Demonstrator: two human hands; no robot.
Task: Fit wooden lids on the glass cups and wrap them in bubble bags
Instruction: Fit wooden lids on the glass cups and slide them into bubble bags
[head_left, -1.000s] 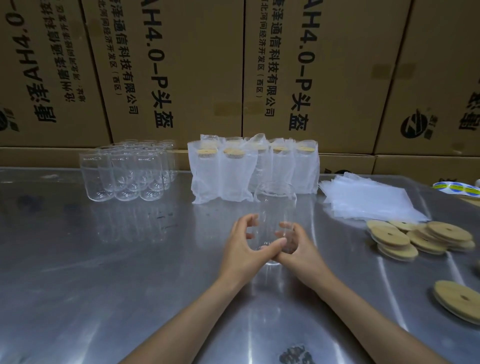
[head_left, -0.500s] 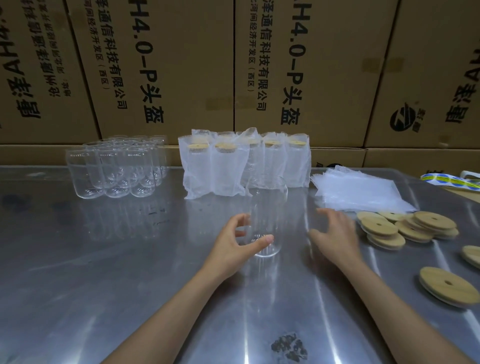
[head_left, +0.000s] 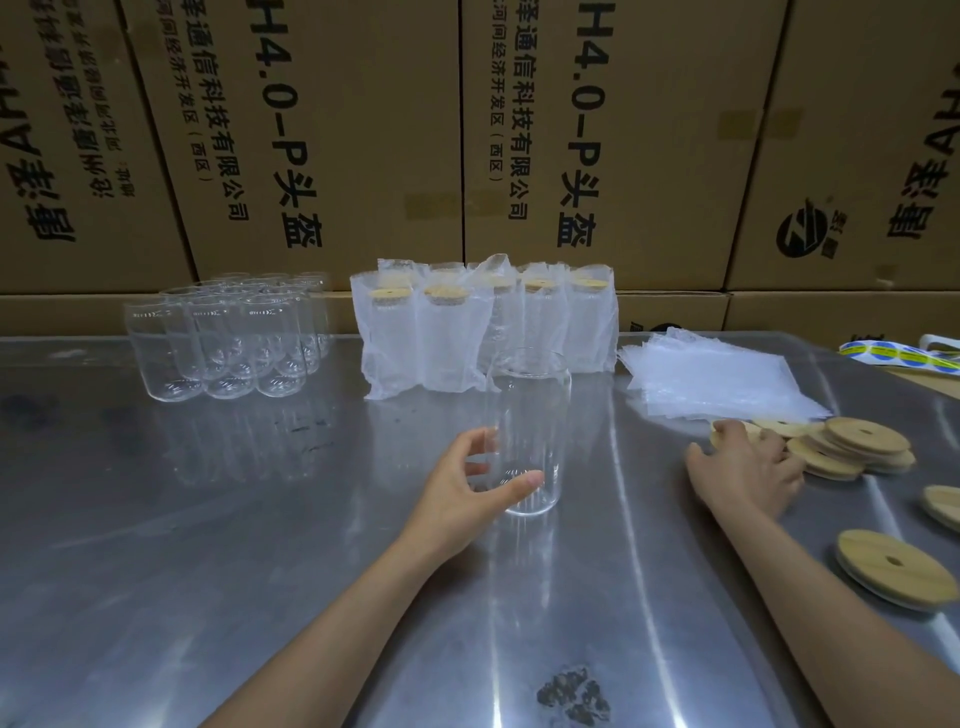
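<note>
Left grip (head_left: 467, 488) around glass cup (head_left: 530, 431), cartons (head_left: 332, 130) apparently "H4.0-P"

One lone glass cup (head_left: 530, 436), approx. 12 bare cups (head_left: 228, 338), 5 wrapped cups (head_left: 483, 327), maybe 8 wooden lids (head_left: 852, 447).

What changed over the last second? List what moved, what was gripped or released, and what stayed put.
The right hand let go of the glass cup and moved right to the pile of wooden lids, where its fingers now rest on one. Whether it grips a lid cannot be told. The left hand still holds the cup upright on the table. Bare glasses, wrapped cups and bubble bags stayed put.
</note>
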